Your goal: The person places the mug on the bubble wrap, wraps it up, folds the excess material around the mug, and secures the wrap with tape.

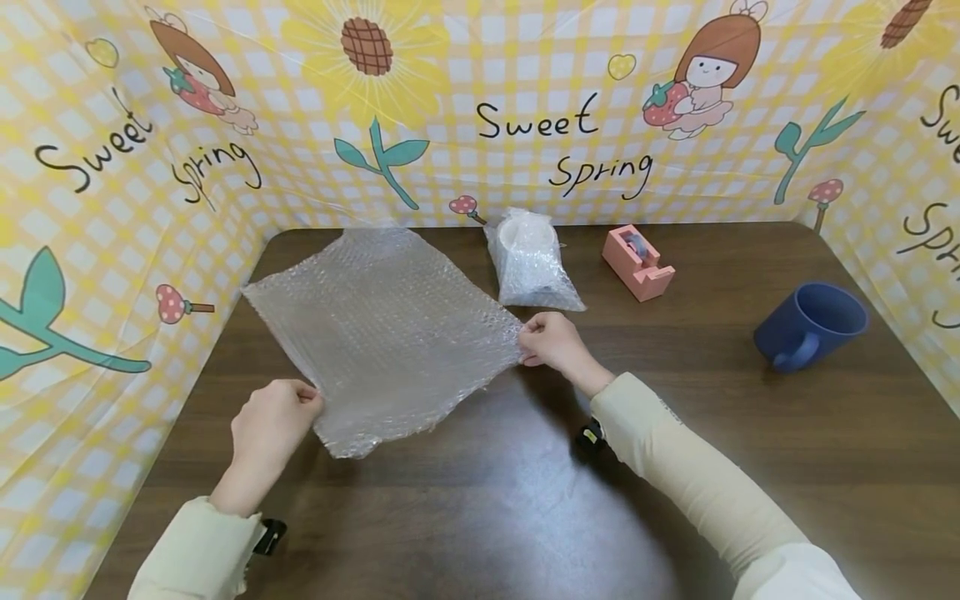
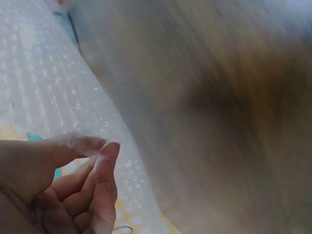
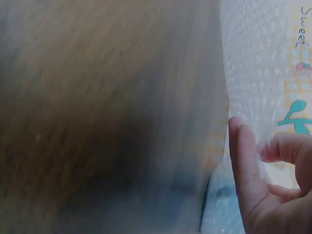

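A sheet of clear bubble wrap (image 1: pixel 390 325) is stretched between both hands over the left half of the table. My left hand (image 1: pixel 273 425) pinches its near left edge between thumb and fingertips. At the right corner my right hand (image 1: pixel 555 342) grips the sheet the same way. In the left wrist view the bubble wrap (image 2: pixel 58 87) runs behind the left hand (image 2: pixel 73 187), thumb meeting fingers on the film. The right wrist view has the right hand (image 3: pixel 268 180) holding the wrap (image 3: pixel 253 63) between thumb and fingers.
Just beyond the right hand lies a white object wrapped in bubble wrap (image 1: pixel 528 258). A pink tape dispenser (image 1: pixel 637 262) stands to its right. Farther right is a blue mug (image 1: pixel 810 325). A patterned cloth (image 1: pixel 450 125) walls in the back and sides of the brown table (image 1: pixel 465 517).
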